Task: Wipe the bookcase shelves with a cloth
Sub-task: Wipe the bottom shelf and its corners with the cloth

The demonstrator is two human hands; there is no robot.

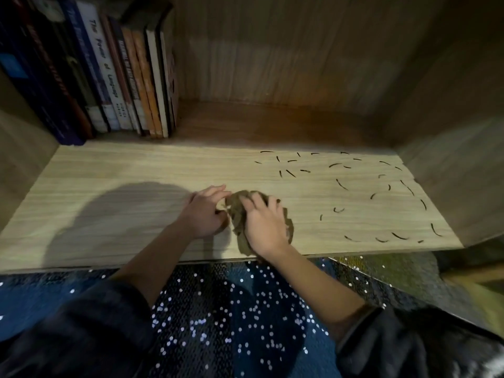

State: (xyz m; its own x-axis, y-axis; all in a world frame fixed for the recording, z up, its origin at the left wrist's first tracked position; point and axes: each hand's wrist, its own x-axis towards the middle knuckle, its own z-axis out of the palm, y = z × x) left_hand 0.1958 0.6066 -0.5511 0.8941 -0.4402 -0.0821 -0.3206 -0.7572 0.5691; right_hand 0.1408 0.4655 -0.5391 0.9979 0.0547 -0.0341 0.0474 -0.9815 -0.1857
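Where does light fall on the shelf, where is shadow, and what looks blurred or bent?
Head view: the shelf front is bright, its back dark; a broad shadow lies beside the left hand; the books lean, lens distortion; the sleeves blur; the right hand and cloth look sharper.

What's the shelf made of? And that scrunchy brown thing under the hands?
The shelf looks like pale wood, or maybe a wood-look laminate. Straight grain lines run along it, and its finish is matte. The cloth looks like soft brownish fabric: it is crumpled into folds and shows no shine.
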